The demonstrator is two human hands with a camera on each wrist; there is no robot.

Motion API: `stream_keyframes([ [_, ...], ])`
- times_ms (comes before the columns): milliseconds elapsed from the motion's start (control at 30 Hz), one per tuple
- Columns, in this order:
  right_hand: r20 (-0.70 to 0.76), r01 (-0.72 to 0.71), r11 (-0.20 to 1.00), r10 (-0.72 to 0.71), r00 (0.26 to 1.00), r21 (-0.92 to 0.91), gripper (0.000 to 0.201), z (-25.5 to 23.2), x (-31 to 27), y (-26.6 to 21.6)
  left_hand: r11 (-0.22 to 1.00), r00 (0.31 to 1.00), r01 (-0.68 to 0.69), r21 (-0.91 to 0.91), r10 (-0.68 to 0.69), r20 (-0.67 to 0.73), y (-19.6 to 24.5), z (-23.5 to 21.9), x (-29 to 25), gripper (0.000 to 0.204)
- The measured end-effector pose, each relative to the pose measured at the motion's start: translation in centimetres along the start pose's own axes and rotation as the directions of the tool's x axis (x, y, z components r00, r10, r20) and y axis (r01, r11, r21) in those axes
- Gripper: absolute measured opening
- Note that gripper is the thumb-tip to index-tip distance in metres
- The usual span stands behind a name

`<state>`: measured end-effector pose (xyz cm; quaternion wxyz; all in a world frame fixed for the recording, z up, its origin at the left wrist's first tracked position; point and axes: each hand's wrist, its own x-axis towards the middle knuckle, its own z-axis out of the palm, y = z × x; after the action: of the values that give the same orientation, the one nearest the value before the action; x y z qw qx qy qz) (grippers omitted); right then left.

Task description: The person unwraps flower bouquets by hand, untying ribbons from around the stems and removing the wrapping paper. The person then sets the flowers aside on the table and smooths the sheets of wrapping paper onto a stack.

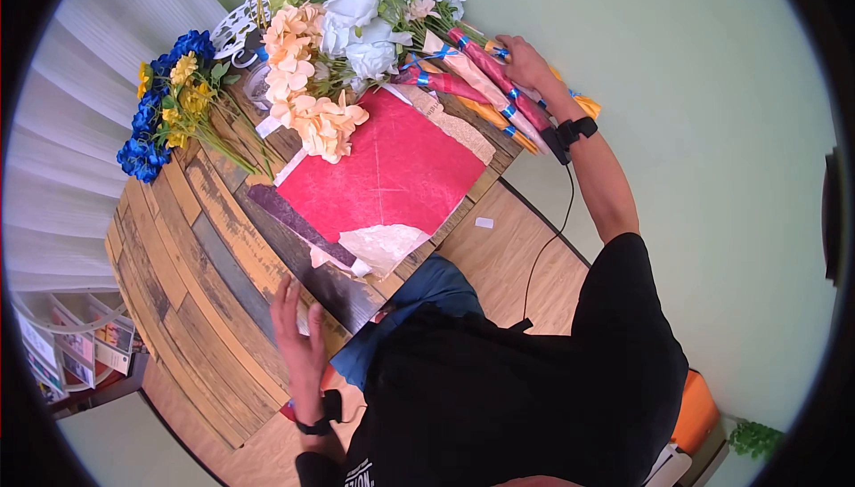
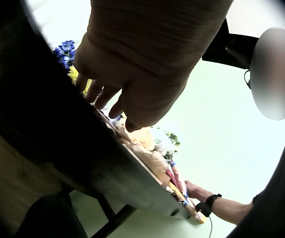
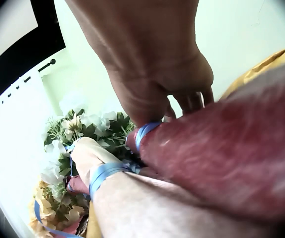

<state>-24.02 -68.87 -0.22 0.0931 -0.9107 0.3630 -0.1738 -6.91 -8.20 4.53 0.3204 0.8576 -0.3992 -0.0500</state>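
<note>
My left hand [image 1: 301, 344], fingers loosely extended, is over the near edge of the wooden table [image 1: 191, 282]; nothing is in it. My right hand [image 1: 527, 67] reaches over the far-right corner, among paper-wrapped bouquets tied with blue ribbon. In the right wrist view its fingers go down behind a red-wrapped bouquet [image 3: 231, 148], thumb right at the ribbon; the fingertips are hidden and I cannot tell whether they grip. A pale pink-wrapped bouquet [image 3: 162, 208] lies beside it. Yellow wrapping paper [image 1: 583, 106] shows beyond my right wrist. White flowers [image 1: 374, 28] lie at the wrapped bundles' far end.
Peach flowers [image 1: 321, 122] overlap a sheet of red paper [image 1: 383, 171] on the table. Blue and yellow flowers [image 1: 169, 100] with long stems lie at the far left. A white ornamental metal stand [image 1: 236, 33] stands at the back. A white curtain [image 1: 80, 131] hangs at left.
</note>
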Motion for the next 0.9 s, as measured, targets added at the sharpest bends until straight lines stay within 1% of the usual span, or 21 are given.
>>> stream_keyframes([
  [33, 0.097, -0.083, 0.992, 0.092, 0.991, -0.094, 0.051, -0.1, -0.1, 0.0, 0.998, 0.998, -0.036, -0.053, 0.039, 0.058, 1.1, -1.6, 0.9, 0.039],
  [67, 0.103, -0.076, 0.993, 0.085, 0.991, -0.092, 0.051, -0.3, -0.1, -0.3, 0.992, 0.991, -0.068, -0.107, 0.08, 0.111, 2.3, -2.9, 1.9, 0.039],
  [100, 0.121, -0.086, 0.991, 0.098, 0.988, -0.099, 0.053, -0.5, 0.1, -0.5, 0.982, 0.983, -0.108, -0.155, 0.129, 0.13, 3.7, -4.0, 3.0, 0.038],
  [133, 0.138, -0.095, 0.99, 0.109, 0.984, -0.108, 0.054, -0.7, 0.2, -0.8, 0.983, 0.984, -0.102, -0.153, 0.122, 0.127, 4.7, -4.7, 4.2, 0.038],
  [200, 0.157, -0.083, 0.99, 0.1, 0.983, -0.11, 0.051, -0.2, 1.0, -0.1, 0.96, 0.949, -0.137, -0.246, 0.198, 0.244, 6.2, -5.2, 6.5, 0.036],
  [233, 0.169, -0.08, 0.99, 0.099, 0.981, -0.113, 0.049, -0.2, 1.5, 0.2, 0.951, 0.944, -0.13, -0.281, 0.205, 0.257, 7.0, -4.9, 7.6, 0.034],
  [267, 0.169, -0.077, 0.991, 0.095, 0.981, -0.111, 0.049, -0.3, 1.9, 0.5, 0.951, 0.945, -0.128, -0.28, 0.203, 0.255, 7.6, -4.3, 8.5, 0.034],
  [333, 0.276, -0.089, 0.994, 0.104, 0.956, -0.069, 0.042, -0.9, 2.2, 0.6, 0.916, 0.909, -0.003, -0.402, 0.17, 0.379, 8.1, -2.8, 9.9, 0.032],
  [367, 0.276, -0.086, 0.994, 0.102, 0.956, -0.07, 0.042, -1.2, 2.3, 0.6, 0.912, 0.902, 0.009, -0.41, 0.17, 0.396, 8.2, -2.0, 10.2, 0.033],
  [400, 0.253, -0.101, 0.994, 0.106, 0.962, -0.031, 0.042, -1.4, 2.4, 0.6, 0.912, 0.903, 0.01, -0.41, 0.168, 0.395, 8.5, -1.5, 10.6, 0.033],
  [433, 0.231, -0.116, 0.993, 0.111, 0.967, 0.008, 0.042, -1.5, 2.4, 0.5, 0.922, 0.88, 0.015, -0.387, 0.172, 0.442, 8.8, -1.1, 11.0, 0.034],
  [467, 0.233, -0.112, 0.994, 0.108, 0.966, 0.007, 0.042, -1.5, 2.3, 0.4, 0.931, 0.855, 0.019, -0.365, 0.174, 0.488, 9.0, -0.7, 11.3, 0.035],
  [500, 0.217, -0.119, 0.992, 0.11, 0.97, 0.03, 0.044, -1.4, 2.2, 0.4, 0.93, 0.857, 0.022, -0.366, 0.171, 0.487, 9.0, -0.3, 11.6, 0.035],
  [567, 0.198, -0.127, 0.991, 0.114, 0.973, 0.051, 0.045, -1.3, 2.3, 0.5, 0.91, 0.837, 0.09, -0.404, 0.151, 0.526, 8.7, 0.4, 12.1, 0.037],
  [600, 0.196, -0.12, 0.992, 0.11, 0.974, 0.041, 0.045, -1.3, 2.3, 0.2, 0.91, 0.835, 0.089, -0.405, 0.154, 0.528, 8.2, 0.8, 12.4, 0.037],
  [667, 0.182, -0.13, 0.991, 0.123, 0.975, 0.023, 0.045, -1.5, 2.3, 0.0, 0.848, 0.799, 0.204, -0.49, 0.145, 0.584, 7.6, 1.9, 13.3, 0.036],
  [800, 0.187, -0.179, 0.984, 0.174, 0.967, 0.014, 0.046, -1.1, 2.2, -0.5, 0.86, 0.775, 0.141, -0.491, 0.213, 0.595, 7.4, 4.4, 14.7, 0.035],
  [867, 0.118, -0.1, 0.994, 0.095, 0.988, 0.038, 0.05, -1.6, 2.1, -0.6, 0.833, 0.772, 0.169, -0.527, 0.221, 0.596, 7.2, 5.8, 15.2, 0.034],
  [900, 0.114, -0.119, 0.992, 0.115, 0.987, 0.031, 0.05, -1.7, 2.2, -0.2, 0.832, 0.761, 0.164, -0.53, 0.235, 0.605, 7.6, 6.3, 15.5, 0.034],
])
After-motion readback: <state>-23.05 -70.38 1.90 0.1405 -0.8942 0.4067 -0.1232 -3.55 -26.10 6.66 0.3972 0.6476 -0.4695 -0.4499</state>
